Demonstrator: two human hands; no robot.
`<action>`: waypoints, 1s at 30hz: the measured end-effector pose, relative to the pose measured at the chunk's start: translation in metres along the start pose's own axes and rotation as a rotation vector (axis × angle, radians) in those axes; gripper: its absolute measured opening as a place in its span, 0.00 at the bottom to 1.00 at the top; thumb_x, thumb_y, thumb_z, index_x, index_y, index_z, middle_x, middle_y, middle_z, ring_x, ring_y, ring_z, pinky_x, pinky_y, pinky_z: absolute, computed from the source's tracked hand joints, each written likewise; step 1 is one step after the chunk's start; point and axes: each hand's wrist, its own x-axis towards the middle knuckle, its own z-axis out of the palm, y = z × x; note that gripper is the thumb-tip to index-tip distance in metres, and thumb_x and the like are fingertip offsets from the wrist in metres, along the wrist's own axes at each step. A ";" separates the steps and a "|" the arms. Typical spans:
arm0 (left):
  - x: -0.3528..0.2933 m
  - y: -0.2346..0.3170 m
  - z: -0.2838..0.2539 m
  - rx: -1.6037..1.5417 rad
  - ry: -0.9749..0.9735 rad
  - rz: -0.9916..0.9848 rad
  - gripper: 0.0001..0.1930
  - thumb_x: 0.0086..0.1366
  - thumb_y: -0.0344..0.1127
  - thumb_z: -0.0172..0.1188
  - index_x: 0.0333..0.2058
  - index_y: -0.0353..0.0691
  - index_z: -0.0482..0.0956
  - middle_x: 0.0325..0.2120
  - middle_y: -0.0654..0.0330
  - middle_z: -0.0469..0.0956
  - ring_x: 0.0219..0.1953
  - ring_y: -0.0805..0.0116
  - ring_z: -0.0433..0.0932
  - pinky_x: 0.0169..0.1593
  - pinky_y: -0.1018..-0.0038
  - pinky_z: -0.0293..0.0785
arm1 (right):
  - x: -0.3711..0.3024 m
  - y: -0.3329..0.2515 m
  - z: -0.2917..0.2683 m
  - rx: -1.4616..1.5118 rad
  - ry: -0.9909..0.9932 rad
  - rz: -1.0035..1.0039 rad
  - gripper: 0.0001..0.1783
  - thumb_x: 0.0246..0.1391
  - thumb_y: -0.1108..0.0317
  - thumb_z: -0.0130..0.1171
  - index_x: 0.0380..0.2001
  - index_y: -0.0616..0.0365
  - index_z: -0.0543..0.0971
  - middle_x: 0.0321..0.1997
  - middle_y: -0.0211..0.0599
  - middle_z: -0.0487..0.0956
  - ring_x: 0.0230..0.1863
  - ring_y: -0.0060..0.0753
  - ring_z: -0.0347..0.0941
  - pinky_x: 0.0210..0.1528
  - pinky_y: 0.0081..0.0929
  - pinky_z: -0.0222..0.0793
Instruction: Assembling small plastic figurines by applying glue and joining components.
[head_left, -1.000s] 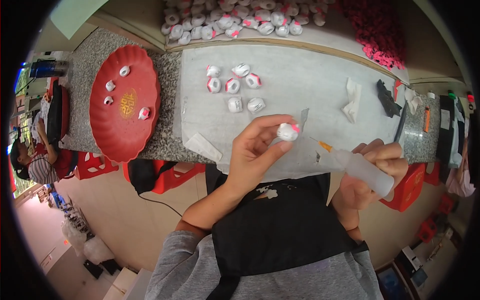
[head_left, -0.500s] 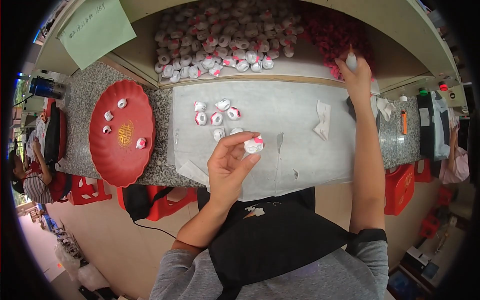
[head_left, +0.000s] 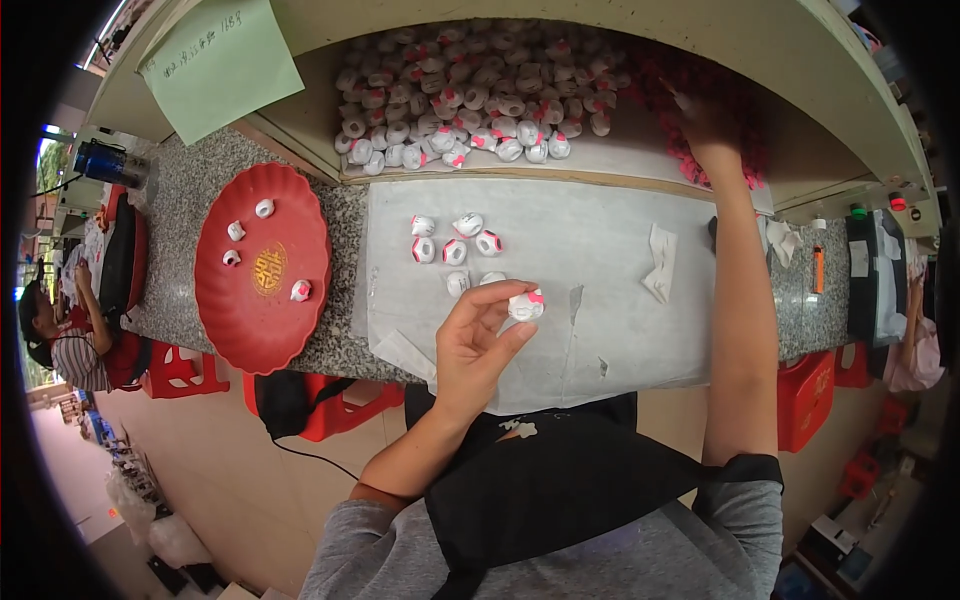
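Thumb and fingers of my left hand point(head_left: 472, 345) pinch a small white toy head point(head_left: 525, 306) with a pink patch, above the near part of the paper sheet. My right hand point(head_left: 712, 138) reaches into the shaded shelf, over a heap of small pink pieces point(head_left: 752, 150). It still seems closed around a small white bottle, whose narrow tip point(head_left: 683, 101) shows faintly; the fingers are dim. Several similar white heads point(head_left: 454, 252) with pink or red marks lie on the white paper point(head_left: 600, 340) beyond my left hand.
A heap of white heads point(head_left: 480, 95) fills the shelf's left part. At left stands a red scalloped tray point(head_left: 225, 300) with several white pieces. A crumpled paper strip point(head_left: 660, 262) lies on the sheet; an orange stick point(head_left: 819, 270) lies at right. People sit at both sides.
My right hand has gone deeper into the shelf, into the pink heap, with the bottle. The left hand keeps its pinch on the toy head. The whole view has shifted slightly.
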 end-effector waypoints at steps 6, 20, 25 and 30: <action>-0.002 0.002 0.003 -0.032 -0.016 -0.017 0.16 0.48 0.18 0.52 0.38 0.33 0.65 0.37 0.56 0.67 0.42 0.70 0.66 0.47 0.75 0.60 | -0.011 0.008 0.001 0.200 -0.129 0.050 0.18 0.44 0.61 0.48 0.42 0.47 0.68 0.32 0.45 0.70 0.31 0.47 0.66 0.32 0.33 0.62; -0.001 -0.005 -0.002 0.134 -0.037 0.126 0.17 0.47 0.17 0.51 0.38 0.33 0.64 0.38 0.54 0.67 0.43 0.69 0.65 0.46 0.75 0.60 | -0.115 -0.097 -0.083 0.776 -0.325 0.238 0.08 0.38 0.77 0.52 0.28 0.59 0.71 0.22 0.36 0.72 0.20 0.19 0.64 0.24 0.15 0.59; -0.003 -0.003 -0.003 0.199 -0.041 0.207 0.17 0.47 0.17 0.52 0.38 0.32 0.64 0.38 0.53 0.66 0.44 0.67 0.65 0.48 0.73 0.60 | -0.115 -0.101 -0.083 0.586 -0.307 0.139 0.14 0.29 0.84 0.51 0.26 0.62 0.68 0.27 0.41 0.69 0.27 0.39 0.66 0.28 0.22 0.62; -0.005 -0.002 -0.003 0.275 -0.041 0.270 0.16 0.47 0.17 0.52 0.37 0.32 0.64 0.38 0.52 0.66 0.44 0.66 0.65 0.49 0.71 0.59 | -0.112 -0.106 -0.086 0.710 -0.272 0.100 0.15 0.30 0.84 0.51 0.29 0.61 0.69 0.26 0.41 0.69 0.28 0.37 0.66 0.30 0.20 0.61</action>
